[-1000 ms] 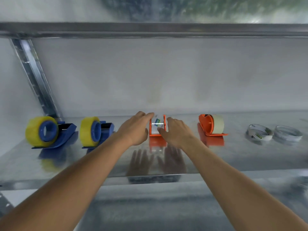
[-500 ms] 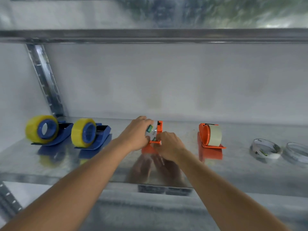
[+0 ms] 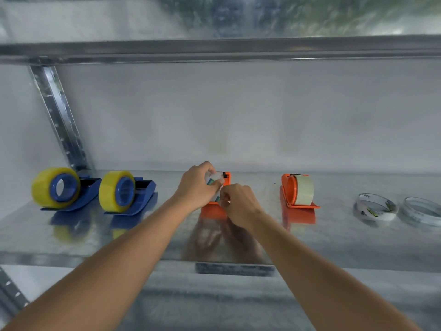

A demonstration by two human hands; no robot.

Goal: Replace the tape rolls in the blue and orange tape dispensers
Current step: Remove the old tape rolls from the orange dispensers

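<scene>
Head cam is showing two blue dispensers [image 3: 133, 197] at 9 o'clock carrying yellow rolls, hubs facing us. At center, the left hand [image 3: 195, 187] is curling around a white tape roll [image 3: 214, 181] in the orange dispenser [image 3: 226, 179]; the right hand [image 3: 241, 204] is pinching its lower edge.
</scene>
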